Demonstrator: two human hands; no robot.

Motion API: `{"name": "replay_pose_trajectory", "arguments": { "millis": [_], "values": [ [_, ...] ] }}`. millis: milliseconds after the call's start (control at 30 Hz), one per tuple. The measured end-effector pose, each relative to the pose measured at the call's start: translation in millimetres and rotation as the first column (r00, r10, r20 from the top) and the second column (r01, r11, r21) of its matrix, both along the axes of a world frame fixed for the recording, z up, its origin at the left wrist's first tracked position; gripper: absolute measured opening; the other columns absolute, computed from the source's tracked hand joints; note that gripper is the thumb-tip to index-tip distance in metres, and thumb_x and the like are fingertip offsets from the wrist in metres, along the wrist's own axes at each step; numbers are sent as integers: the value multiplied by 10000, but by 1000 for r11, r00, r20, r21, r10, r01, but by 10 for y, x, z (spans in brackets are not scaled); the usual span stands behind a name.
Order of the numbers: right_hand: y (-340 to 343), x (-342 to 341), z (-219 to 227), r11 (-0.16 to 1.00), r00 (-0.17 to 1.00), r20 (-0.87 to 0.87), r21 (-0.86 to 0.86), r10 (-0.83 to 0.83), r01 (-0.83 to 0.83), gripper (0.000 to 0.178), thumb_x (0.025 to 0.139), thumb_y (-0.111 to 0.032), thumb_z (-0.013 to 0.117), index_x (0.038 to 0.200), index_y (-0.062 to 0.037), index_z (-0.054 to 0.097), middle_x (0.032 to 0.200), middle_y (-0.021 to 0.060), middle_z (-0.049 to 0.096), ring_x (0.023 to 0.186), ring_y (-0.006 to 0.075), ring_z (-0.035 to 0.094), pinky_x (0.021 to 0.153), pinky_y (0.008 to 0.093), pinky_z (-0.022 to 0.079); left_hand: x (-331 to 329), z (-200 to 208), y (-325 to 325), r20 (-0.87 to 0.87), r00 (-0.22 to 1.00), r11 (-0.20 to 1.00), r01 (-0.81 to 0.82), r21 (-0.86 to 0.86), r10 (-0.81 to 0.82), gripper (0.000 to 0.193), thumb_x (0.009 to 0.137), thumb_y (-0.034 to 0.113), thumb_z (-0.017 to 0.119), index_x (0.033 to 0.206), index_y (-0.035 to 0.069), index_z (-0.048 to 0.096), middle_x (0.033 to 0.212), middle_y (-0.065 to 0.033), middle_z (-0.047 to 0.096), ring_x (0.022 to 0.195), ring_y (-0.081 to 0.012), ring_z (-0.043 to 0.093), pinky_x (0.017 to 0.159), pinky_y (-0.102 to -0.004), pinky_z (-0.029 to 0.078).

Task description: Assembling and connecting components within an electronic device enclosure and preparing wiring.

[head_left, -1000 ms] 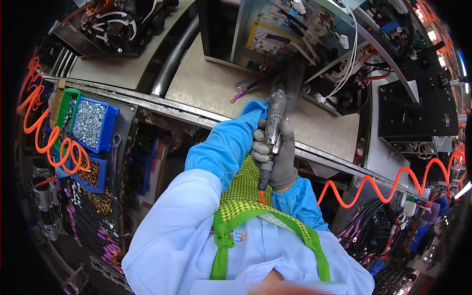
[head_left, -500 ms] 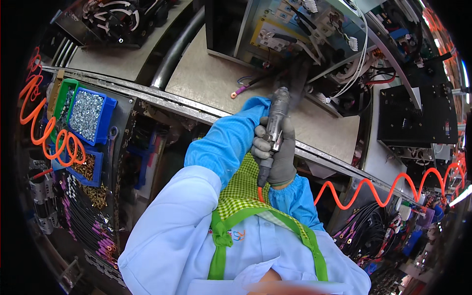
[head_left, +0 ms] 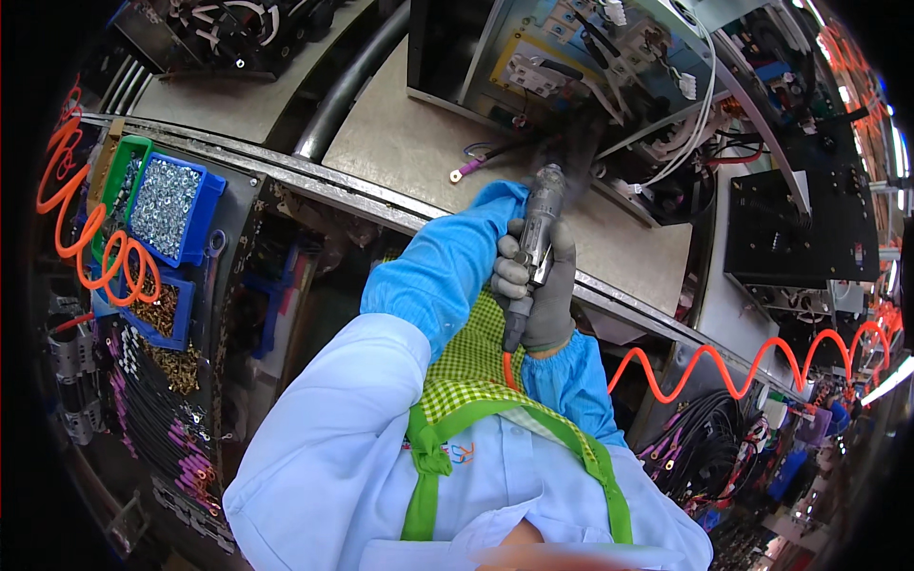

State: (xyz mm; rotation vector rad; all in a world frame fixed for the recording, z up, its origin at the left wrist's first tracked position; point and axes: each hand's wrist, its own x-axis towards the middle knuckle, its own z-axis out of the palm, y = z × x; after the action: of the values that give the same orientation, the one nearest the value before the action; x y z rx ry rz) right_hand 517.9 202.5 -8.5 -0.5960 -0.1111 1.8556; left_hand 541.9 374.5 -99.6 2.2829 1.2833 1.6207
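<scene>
Near us, our right hand (head_left: pixel 535 290), in a grey glove, grips the pneumatic screwdriver (head_left: pixel 533 238) upright above the surface (head_left: pixel 409 152). Left hand hidden past the blue sleeve (head_left: pixel 438 271); grip unreadable. Beyond, tool tip meets the open electrical unit (head_left: pixel 571 57).

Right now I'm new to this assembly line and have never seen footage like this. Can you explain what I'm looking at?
The picture comes from a wide-angle camera worn on a person's head, looking down, so straight edges bend. You see blue sleeves and a green checked apron. One gloved hand, which seems to be the right, grips a grey powered screwdriver fed by an orange coiled hose. Its tip points toward an open electrical box full of wires on the metal workbench. The left hand is hidden past its sleeve. On the left sit blue bins of screws.
</scene>
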Motion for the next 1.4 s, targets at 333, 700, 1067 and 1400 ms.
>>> {"name": "replay_pose_trajectory", "arguments": {
  "millis": [333,700,1067,1400],
  "values": [
    [-97,13,-42,999,998,61,43,-3,0,432,944,-432,575,1090,-30,517,835,44,516,567,66,421,455,181,354,-69,186,83,-8,1000,999,12,35,-12,808,805,300,662,1473,29,297,1492,-232,317,1347,-378,377,1006,-450,419],
    [-426,99,126,994,957,273,16,97,-105,552,917,-456,613,1225,-18,480,954,70,524,582,71,450,448,183,357,-206,378,117,-54,993,995,103,10,-102,849,704,285,753,1409,8,371,1352,-280,410,1252,-454,427,1040,-497,396],
    [-313,284,70,995,942,334,89,19,-51,563,911,-452,625,1222,-5,482,936,70,517,595,67,466,447,169,377,-11,256,17,87,991,977,114,-178,-100,811,723,250,721,1431,67,371,1443,-255,354,1356,-420,348,1067,-485,368],
    [-207,198,-16,995,944,330,99,-17,-16,504,920,-450,595,1169,-28,477,920,58,521,617,93,479,474,207,388,8,195,132,110,986,984,137,-118,-125,811,729,242,713,1445,94,365,1472,-218,346,1368,-374,363,1075,-447,369]
  ]
}}
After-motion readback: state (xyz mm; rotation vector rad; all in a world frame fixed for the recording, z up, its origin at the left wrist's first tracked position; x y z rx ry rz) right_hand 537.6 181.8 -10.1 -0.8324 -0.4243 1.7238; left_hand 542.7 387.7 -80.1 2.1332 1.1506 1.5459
